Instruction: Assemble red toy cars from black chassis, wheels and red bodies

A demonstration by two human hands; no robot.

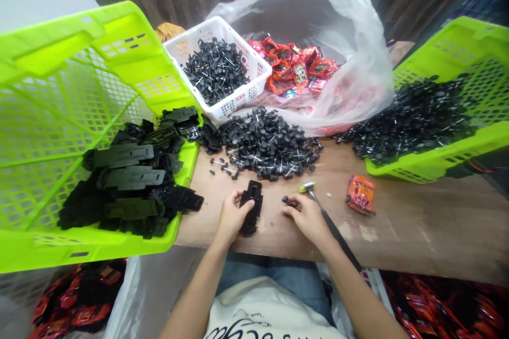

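My left hand [233, 216] grips a flat black plastic chassis [252, 207] that rests on the wooden table [417, 222]. My right hand [306, 217] pinches a small black wheel-and-axle piece [287, 201] just right of the chassis. A small hammer [318, 206] with a yellow-and-silver head lies under and beside my right hand, its dark handle running toward the table's near edge. A pile of black wheels on metal axles [268, 143] lies on the table just beyond both hands.
A tilted green crate [47, 116] of black chassis parts stands at the left. Wheels fill a white basket [242, 95] and a second green crate [457, 153] at the right. Behind is a clear bag [350, 47] of orange car bodies; one orange body [361, 194] lies loose.
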